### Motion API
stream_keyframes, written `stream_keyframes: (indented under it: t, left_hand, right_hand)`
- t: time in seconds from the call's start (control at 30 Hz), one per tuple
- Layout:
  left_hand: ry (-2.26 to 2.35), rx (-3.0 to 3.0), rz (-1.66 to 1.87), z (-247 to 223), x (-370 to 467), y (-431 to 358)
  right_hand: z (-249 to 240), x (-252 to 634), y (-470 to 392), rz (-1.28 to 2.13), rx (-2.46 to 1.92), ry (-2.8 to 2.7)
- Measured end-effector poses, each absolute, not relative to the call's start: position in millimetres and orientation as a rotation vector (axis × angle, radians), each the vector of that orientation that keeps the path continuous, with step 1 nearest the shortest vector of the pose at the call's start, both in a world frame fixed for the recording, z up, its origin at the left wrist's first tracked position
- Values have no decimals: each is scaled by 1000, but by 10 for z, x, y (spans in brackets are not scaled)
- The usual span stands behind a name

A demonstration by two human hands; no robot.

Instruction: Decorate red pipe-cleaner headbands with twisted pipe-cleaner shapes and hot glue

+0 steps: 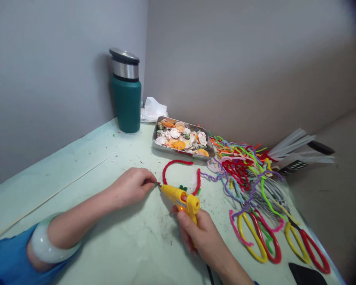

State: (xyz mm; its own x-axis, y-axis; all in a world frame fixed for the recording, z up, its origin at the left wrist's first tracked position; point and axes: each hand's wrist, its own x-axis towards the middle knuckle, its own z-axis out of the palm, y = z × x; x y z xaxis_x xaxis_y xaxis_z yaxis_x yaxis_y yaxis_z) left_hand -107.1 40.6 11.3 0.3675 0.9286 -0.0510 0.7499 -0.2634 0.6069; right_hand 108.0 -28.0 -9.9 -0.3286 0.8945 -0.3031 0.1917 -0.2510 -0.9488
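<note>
My right hand (200, 233) is wrapped round the handle of a yellow hot glue gun (178, 194), whose orange light glows. Its nozzle points left and reaches the fingertips of my left hand (133, 186). Those fingers pinch a small green and red piece (157, 184), too small to make out exactly; whether the nozzle touches it I cannot tell. Just behind the gun, a curved red pipe cleaner (169, 164) and a shorter red pipe cleaner (198, 180) lie on the table. A small dark green curled piece (183, 188) shows above the gun's body.
A metal tray (182, 152) of shells stands at the back, near a green bottle (126, 105) and white tissues (154, 109). Tangled pipe cleaners (237, 166), two pairs of scissors (265, 237) and translucent glue sticks (293, 144) crowd the right. A thin stick (56, 194) lies left.
</note>
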Motion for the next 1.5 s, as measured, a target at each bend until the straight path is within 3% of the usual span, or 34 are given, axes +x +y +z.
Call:
stream_keyframes:
  t: [1.13,1.3,1.5]
  left_hand:
    - [1516,2016,468,97,-1058,410]
    - [1542,1971,511,136,-1073,418]
    - [1525,1896,669,138,-1112,429]
  right_hand:
    - [-71,1082,-314,1386,-1427,-1681]
    - [-2,1070,-314,1208,-1427,-1827]
    - [21,1022,-298,754,-1440,-2285]
